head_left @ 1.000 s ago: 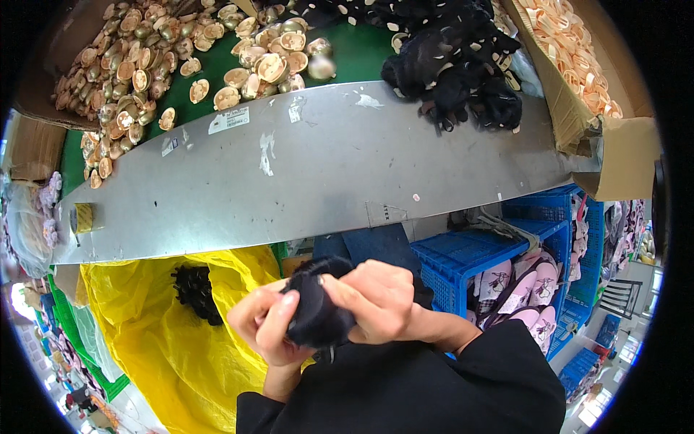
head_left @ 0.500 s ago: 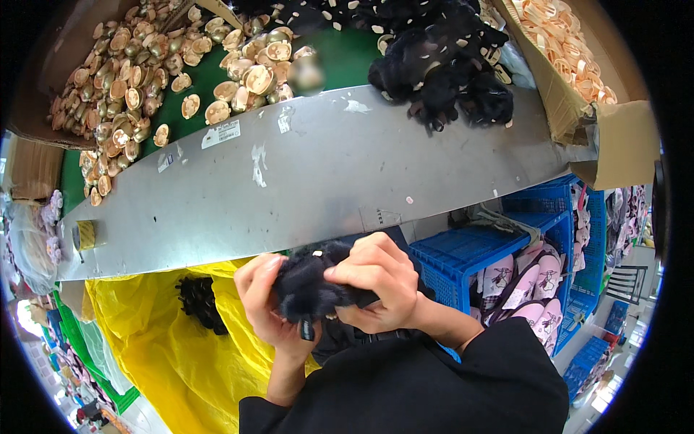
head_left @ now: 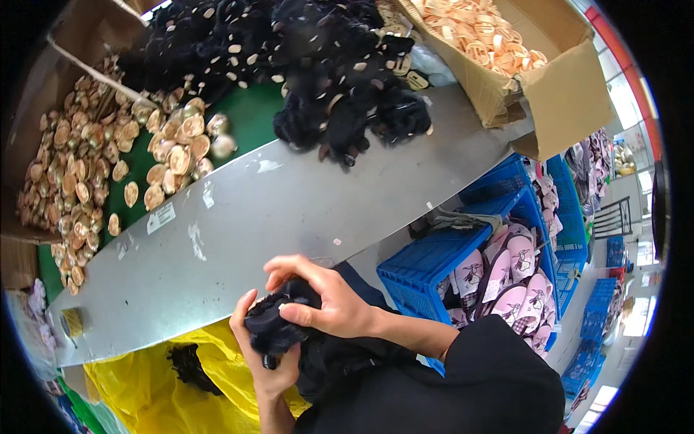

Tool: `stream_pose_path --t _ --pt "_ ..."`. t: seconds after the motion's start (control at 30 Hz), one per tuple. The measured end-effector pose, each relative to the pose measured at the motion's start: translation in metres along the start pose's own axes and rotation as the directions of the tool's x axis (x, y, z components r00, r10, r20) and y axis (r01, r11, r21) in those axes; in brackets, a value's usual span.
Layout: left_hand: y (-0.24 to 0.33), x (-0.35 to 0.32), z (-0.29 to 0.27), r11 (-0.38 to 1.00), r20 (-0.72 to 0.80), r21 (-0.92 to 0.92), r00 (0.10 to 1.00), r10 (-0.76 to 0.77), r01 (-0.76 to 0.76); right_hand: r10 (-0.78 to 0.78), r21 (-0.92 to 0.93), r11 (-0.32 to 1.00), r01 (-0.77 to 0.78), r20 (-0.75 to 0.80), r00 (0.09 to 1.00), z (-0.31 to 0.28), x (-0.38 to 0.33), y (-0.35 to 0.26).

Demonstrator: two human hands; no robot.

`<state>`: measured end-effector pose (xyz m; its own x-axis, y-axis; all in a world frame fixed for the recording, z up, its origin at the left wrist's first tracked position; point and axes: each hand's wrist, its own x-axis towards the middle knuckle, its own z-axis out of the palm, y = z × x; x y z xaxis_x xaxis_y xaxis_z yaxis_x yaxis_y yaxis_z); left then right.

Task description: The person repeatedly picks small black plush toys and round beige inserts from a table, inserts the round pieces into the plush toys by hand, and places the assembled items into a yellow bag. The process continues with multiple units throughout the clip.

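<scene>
Both my hands close around one black fuzzy piece (head_left: pixel 278 327) just below the grey metal table edge (head_left: pixel 289 217). My left hand (head_left: pixel 262 362) cups it from underneath. My right hand (head_left: pixel 329 304) presses on top, fingers curled over it. Up on the table lies a big heap of the same black fuzzy pieces (head_left: pixel 318 65), dotted with pale tags. Tan round shell-like parts (head_left: pixel 94 159) spill across the green surface at the left.
A yellow plastic bag (head_left: pixel 137 383) hangs open below the table with a black piece (head_left: pixel 189 365) inside. Blue crates (head_left: pixel 448 267) at the right hold pink printed items (head_left: pixel 506 282). A cardboard box (head_left: pixel 535 65) of pale rings sits at the top right.
My hands have kept hold of the black piece and turned it; the right hand now lies more over its top. The view has shifted, showing more of the table.
</scene>
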<state>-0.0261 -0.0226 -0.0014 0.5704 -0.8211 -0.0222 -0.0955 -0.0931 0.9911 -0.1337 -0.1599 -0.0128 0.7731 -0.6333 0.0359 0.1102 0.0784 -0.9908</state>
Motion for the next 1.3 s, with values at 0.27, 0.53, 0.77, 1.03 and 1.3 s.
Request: stream_pose_path --t 0.27,0.53,0.77,1.03,1.3 --pt "0.015 0.021 0.019 0.957 0.023 -0.239 0.986 -0.162 0.163 -0.424 -0.491 0.785 0.377 0.017 0.905 -0.018 -0.004 0.002" --pt "0.016 0.034 0.02 0.984 -0.159 -0.176 0.985 -0.065 0.036 -0.673 -0.837 0.534 0.117 -0.337 0.658 -0.201 0.077 -0.04" --pt "-0.001 0.027 0.017 0.964 -0.297 -0.249 0.955 0.013 -0.091 -0.306 -0.807 0.047 -0.588 -0.572 0.761 -0.381 0.161 -0.013" --pt "0.004 0.031 0.006 0.946 -0.396 -0.307 0.918 -0.031 -0.101 -0.363 -0.879 0.149 -0.453 -0.475 0.802 -0.377 0.171 -0.004" --pt "-0.004 0.033 0.004 0.964 -0.392 -0.263 0.917 -0.069 -0.04 -0.422 -0.665 0.695 0.273 -0.07 0.904 -0.181 0.099 -0.075"
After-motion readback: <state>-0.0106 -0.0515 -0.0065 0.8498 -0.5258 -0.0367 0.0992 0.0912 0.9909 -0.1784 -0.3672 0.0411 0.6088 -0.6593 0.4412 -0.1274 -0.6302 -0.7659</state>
